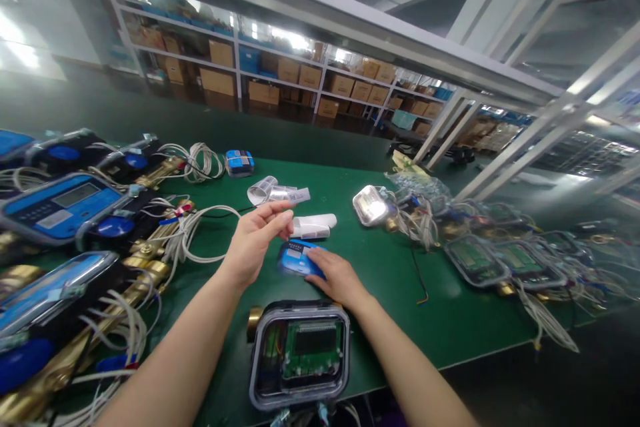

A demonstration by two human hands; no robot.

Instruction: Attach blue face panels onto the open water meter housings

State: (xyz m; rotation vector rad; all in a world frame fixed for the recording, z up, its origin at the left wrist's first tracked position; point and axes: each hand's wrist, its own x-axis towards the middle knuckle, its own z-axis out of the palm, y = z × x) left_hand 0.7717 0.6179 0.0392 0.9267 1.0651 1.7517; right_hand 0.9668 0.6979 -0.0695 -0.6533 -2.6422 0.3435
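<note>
My left hand (257, 240) is raised over the green table with thumb and fingertips pinched together; what they hold, if anything, is too small to name. My right hand (340, 276) rests on a blue faceplate (295, 258) lying flat, its fingers over the right part. Nearer to me sits a clear-lidded meter box (301, 355) with a green circuit board inside and a brass fitting on its left. Beyond the hands lie a curled strip of labels (280, 192) and a white paper roll (315, 225).
Blue-faced meters (65, 203) with brass pipes and coiled cables crowd the left. A banded blue stack (239, 163) stands farther back. On the right are a small clear-covered box (370, 205), a black hex key (420, 277) and open meters (477, 259) with cables.
</note>
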